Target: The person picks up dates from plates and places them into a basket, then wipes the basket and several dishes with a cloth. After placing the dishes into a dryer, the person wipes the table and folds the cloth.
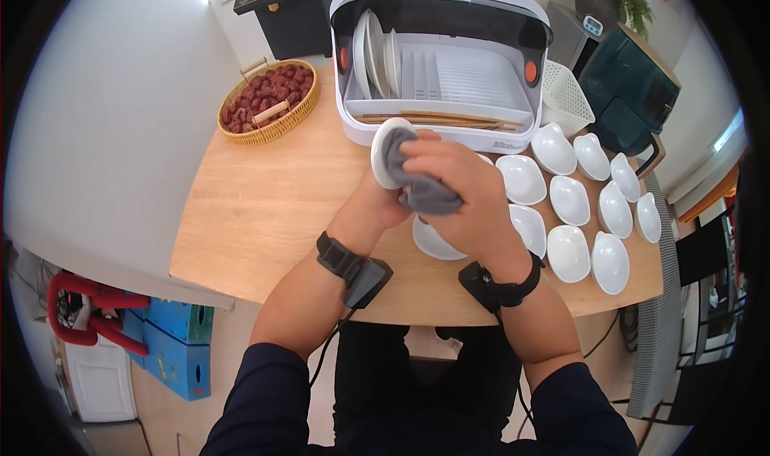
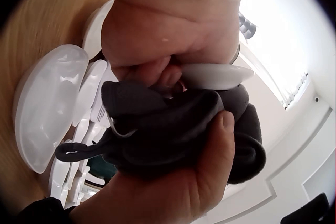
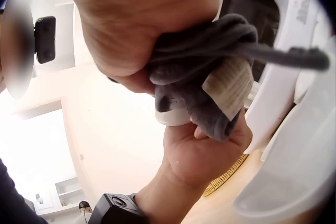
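Observation:
A small white dish (image 1: 383, 153) is held up on its side above the table by the left hand (image 1: 377, 203), which grips its edge. The right hand (image 1: 459, 185) holds a dark grey cloth (image 1: 429, 193) against the dish's face. In the left wrist view the dish (image 2: 218, 76) shows edge-on between the left hand (image 2: 173, 29) and the bunched cloth (image 2: 163, 129), with the right thumb over the cloth. A tag and a loop hang from the cloth (image 3: 184, 56) in the right wrist view, below the right hand (image 3: 142, 29).
Several white bowls (image 1: 569, 200) stand in rows on the table's right. A dish cabinet (image 1: 473, 79) at the back holds plates (image 1: 370, 55) and chopsticks (image 1: 441, 121). A basket of red fruit (image 1: 269, 101) stands back left; a white basket (image 1: 565, 95) and a dark green appliance (image 1: 628, 91) are back right.

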`<state>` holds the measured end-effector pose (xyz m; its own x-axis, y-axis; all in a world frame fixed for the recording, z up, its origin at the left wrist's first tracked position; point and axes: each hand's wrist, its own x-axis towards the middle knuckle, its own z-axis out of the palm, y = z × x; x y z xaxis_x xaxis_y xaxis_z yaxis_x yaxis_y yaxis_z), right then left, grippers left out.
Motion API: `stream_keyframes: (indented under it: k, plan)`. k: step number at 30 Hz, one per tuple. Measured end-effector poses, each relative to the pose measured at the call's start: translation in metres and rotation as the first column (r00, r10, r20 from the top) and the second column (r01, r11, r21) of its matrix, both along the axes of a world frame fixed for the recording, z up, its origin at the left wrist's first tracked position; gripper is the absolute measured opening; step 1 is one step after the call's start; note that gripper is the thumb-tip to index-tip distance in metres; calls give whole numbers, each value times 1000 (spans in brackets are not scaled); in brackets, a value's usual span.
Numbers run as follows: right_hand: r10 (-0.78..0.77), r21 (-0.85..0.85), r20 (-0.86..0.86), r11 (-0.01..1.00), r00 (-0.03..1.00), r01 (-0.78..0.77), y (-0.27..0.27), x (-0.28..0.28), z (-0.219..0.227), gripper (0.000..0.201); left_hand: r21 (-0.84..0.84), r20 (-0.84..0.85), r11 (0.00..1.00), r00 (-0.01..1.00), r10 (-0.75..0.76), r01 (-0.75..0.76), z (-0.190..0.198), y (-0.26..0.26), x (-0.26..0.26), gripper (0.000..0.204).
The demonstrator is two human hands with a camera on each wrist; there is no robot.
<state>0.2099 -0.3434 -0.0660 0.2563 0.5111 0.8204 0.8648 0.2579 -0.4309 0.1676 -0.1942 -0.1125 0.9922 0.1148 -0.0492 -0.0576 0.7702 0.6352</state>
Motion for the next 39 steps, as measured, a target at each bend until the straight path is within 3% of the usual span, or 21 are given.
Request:
stream_keyframes:
  k: [3,4,5,6,7,8,10,11,13,22,24,26,27,28,29,30,32,33,34,38,39]
  plan:
    - [2,-23,199,1000,980,3,0,-1,1,43,184,37,981,997,60,-66,5,-4,-3,22]
    - [-43,-5,262,999,964,46,0,-4,2,44,617,318,726,940,122,-303,-17,2,6,24]
    - [-47,-7,258,999,965,50,1,-6,2,44,792,566,264,824,20,-551,-30,4,10,26]
    - [-91,57,144,995,985,83,3,-7,4,43,793,564,267,826,18,-547,-25,3,7,26]
    - [-125,118,29,986,992,121,4,-7,4,41,644,321,708,943,94,-290,-19,3,3,28]
    - [-127,120,29,985,992,122,4,-6,3,41,254,55,966,998,26,-39,-13,1,-1,30]
    - [-109,80,-287,987,952,137,5,-5,0,37,201,157,977,987,41,-72,-4,-7,-2,31]
    - [-111,83,-286,987,952,140,5,-7,1,37,142,253,985,965,60,-99,-2,-10,-1,32]
    - [-108,12,-417,992,903,124,5,-12,1,32,152,268,980,960,86,-130,-11,-7,5,34]
    - [-165,-213,-584,976,795,47,5,-20,2,31,204,306,893,892,332,-402,0,-3,-2,33]
    - [-139,-211,-560,977,817,21,2,-24,4,29,191,292,875,877,382,-445,-1,3,-2,33]
    - [-113,-214,-533,977,838,-5,2,-24,4,28,283,31,843,883,468,-457,6,7,-3,33]
    - [-74,-112,-396,993,915,32,4,-23,2,27,281,32,843,882,470,-460,-1,12,-1,33]
    - [-51,-3,-245,999,968,52,5,-21,-1,27,180,99,918,935,340,-353,-12,18,3,32]
    - [-53,-6,-247,999,968,53,6,-17,-1,27,87,177,970,962,207,-225,-23,23,6,32]
    - [-67,71,-167,994,984,80,8,-12,0,27,84,173,972,964,204,-220,-20,14,3,32]
    - [-95,143,-85,984,992,107,2,-12,4,28,402,300,849,925,232,-344,-5,-11,-4,34]
    - [-44,61,-387,995,921,73,-3,-16,10,28,396,302,852,925,232,-343,-4,-13,-3,34]
    - [-16,-7,-654,1000,756,15,-7,-19,13,28,404,265,854,936,232,-327,-2,-12,-1,36]
    - [34,36,-763,999,645,-10,1,-6,5,28,325,253,870,921,297,-370,3,-11,1,47]
    - [98,67,-840,995,533,-77,3,-1,0,29,242,267,881,901,341,-406,6,-11,1,50]
